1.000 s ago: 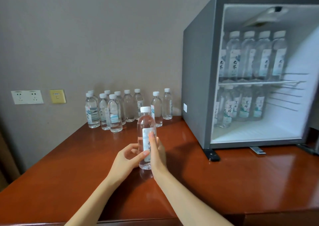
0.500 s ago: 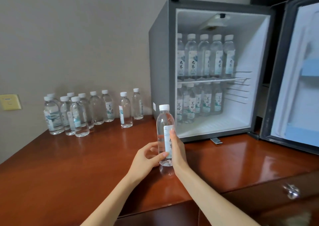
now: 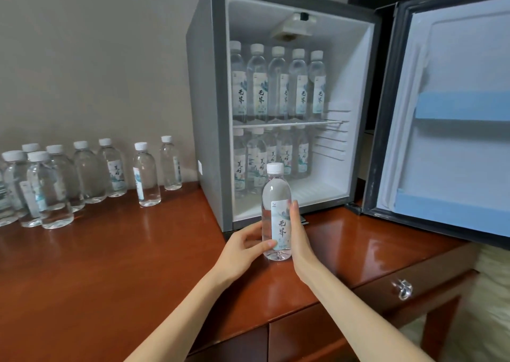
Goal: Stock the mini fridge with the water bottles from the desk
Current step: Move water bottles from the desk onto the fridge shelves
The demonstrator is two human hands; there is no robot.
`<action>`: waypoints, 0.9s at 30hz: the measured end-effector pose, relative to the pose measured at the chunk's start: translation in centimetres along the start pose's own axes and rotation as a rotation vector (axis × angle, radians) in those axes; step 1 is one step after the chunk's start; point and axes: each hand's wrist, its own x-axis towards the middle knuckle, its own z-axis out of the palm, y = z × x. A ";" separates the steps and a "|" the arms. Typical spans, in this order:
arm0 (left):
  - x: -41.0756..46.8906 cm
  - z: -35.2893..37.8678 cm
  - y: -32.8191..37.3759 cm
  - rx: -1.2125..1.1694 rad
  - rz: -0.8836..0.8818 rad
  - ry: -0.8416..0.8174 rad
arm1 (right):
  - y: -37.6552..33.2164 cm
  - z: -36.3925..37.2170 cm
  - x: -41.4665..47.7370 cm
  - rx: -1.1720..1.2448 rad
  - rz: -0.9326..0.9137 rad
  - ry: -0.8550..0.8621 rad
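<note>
Bottle [image 3: 276, 212] now carried right to open mini fridge [image 3: 209, 113]; left hand [image 3: 242, 244] grasps lower body, right hand [image 3: 299, 240] flat alongside. Placement likely next.

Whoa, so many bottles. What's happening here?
A person is stocking a mini fridge with water. Their left hand grips one water bottle and the right hand presses flat against its side, holding it upright in front of the open fridge. Inside, rows of bottles already stand on the upper shelf and the floor, with room at the right. A group of bottles waits on the desk.
</note>
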 end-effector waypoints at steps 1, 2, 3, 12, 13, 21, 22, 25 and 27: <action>0.4 0.3 -0.1 0.005 0.008 -0.013 | -0.2 -0.7 0.1 -0.014 0.001 -0.007; 0.9 0.6 -0.1 0.016 0.013 -0.019 | -0.5 -1.2 0.1 -0.029 0.006 -0.006; 1.3 1.0 -0.2 0.028 0.020 -0.025 | -0.6 -1.7 0.2 -0.042 0.014 -0.006; 5.8 4.3 -2.0 0.056 0.030 -0.124 | -1.5 -6.1 1.0 -0.091 -0.051 -0.004; 6.2 4.4 -2.1 0.051 0.030 -0.129 | -1.5 -6.5 1.1 -0.101 -0.054 -0.008; 7.4 5.2 -3.1 0.122 0.052 -0.090 | -1.0 -7.3 1.7 -0.136 -0.063 0.015; 7.4 5.3 -3.1 0.124 0.053 -0.089 | -1.0 -7.2 1.7 -0.138 -0.063 0.020; 7.2 5.4 -2.9 0.130 0.069 -0.104 | -0.9 -7.2 1.7 -0.147 -0.080 0.040; 6.9 5.5 -2.6 0.136 0.072 -0.109 | -0.8 -7.1 1.5 -0.163 -0.099 0.052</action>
